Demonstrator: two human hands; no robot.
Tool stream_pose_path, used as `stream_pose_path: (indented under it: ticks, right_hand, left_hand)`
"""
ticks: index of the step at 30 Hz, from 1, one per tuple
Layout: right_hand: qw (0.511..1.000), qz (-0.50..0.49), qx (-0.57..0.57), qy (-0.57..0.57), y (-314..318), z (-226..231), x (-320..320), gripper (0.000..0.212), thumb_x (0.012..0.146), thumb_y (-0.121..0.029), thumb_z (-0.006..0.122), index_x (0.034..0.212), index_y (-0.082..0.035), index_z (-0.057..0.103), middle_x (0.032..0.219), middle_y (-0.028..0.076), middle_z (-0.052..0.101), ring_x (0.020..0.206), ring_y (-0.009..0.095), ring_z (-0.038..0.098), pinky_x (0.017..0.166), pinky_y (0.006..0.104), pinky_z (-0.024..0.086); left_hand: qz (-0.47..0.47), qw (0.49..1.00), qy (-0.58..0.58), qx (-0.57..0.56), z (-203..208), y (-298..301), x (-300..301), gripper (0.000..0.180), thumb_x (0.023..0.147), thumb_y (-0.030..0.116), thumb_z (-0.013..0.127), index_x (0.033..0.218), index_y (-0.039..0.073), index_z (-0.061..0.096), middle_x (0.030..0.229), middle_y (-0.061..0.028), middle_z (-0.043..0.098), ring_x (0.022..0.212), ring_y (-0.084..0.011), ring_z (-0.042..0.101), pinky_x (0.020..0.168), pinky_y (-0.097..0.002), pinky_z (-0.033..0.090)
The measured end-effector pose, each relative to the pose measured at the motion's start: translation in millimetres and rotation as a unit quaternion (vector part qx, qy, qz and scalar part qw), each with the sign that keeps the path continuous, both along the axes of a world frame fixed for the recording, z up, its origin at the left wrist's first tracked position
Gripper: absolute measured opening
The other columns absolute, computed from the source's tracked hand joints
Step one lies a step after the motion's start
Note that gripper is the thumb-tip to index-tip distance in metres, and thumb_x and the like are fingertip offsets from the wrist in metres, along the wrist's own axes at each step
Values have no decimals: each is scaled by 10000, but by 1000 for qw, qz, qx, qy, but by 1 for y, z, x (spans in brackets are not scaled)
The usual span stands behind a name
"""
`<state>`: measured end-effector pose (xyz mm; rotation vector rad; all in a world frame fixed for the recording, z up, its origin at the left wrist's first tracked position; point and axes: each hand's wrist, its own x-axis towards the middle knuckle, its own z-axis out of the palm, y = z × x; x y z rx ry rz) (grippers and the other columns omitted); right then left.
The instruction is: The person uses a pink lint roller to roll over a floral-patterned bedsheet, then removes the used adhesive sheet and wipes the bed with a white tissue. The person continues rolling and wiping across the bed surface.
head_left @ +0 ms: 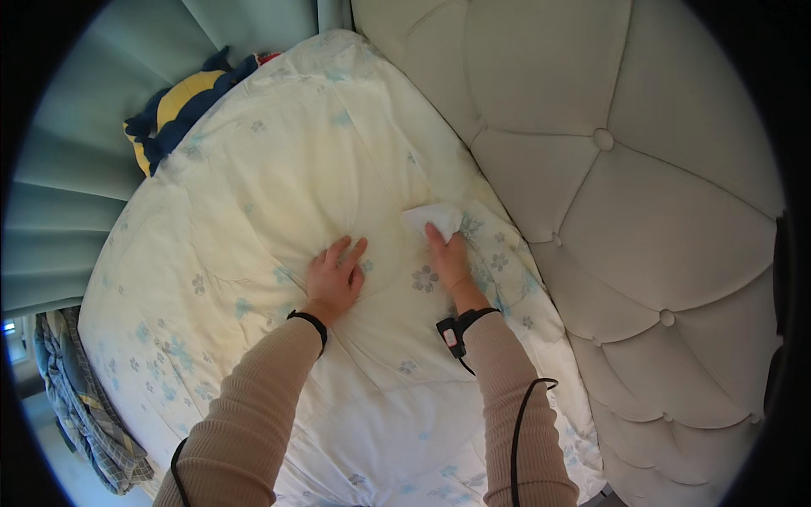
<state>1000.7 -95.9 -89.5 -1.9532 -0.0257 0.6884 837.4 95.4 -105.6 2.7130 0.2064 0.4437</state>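
Note:
A pale bed sheet [279, 194] with blue and grey flowers covers the mattress in front of me. My left hand [335, 277] rests on the sheet near the middle, fingers spread and holding nothing. To its right, my right hand [449, 260] pinches a small white folded piece, like a tissue or thin cloth [432, 219], with the thumb on top. The piece lies against the sheet, close to the headboard side. The right hand's other fingers are mostly hidden beneath it.
A beige tufted headboard [684, 203] borders the bed on the right. Green-grey curtains [63, 211] hang at the left, with a navy and yellow plush toy [190, 97] beside the far edge. Plaid fabric [80, 397] hangs at lower left. Black cables run along both my sleeves.

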Motion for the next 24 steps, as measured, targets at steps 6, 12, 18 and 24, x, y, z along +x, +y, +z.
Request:
stream_pose_path:
  ticks: [6, 12, 18, 24]
  right_hand:
    - [912, -265, 276, -150, 10, 58, 20, 326, 1017, -230, 616, 1100, 84, 645, 1027, 90, 704, 949, 152, 641, 814, 290, 506]
    - [791, -21, 134, -597, 131, 69, 103, 373, 862, -51, 659, 1235, -73, 668, 1284, 146, 638, 1228, 298, 582, 1049, 379, 466]
    - [808, 191, -177, -528, 196, -15, 149, 426, 932, -158, 599, 1350, -77, 598, 1448, 153, 538, 1337, 302, 508, 1130, 409, 410]
    - [922, 180, -183, -292, 199, -20, 175, 412, 970, -232, 579, 1307, 4, 598, 1375, 193, 580, 1210, 308, 591, 1006, 407, 481]
  left_hand:
    - [-6, 1000, -10, -21, -8, 5, -1, 461, 808, 108, 631, 1262, 178, 662, 1249, -110, 601, 990, -313, 641, 828, -458, 528]
    - [7, 999, -23, -42, -6, 5, 0, 413, 785, 109, 638, 1192, 166, 679, 1232, -104, 606, 948, -310, 646, 796, -455, 523]
    - [11, 998, -26, -60, -5, 7, 0, 433, 759, 108, 645, 1182, 191, 687, 1231, -81, 606, 884, -286, 646, 776, -446, 527]
    - [12, 998, -35, -54, -4, 8, 1, 432, 764, 116, 652, 1186, 202, 688, 1256, -63, 594, 893, -281, 645, 781, -446, 529]
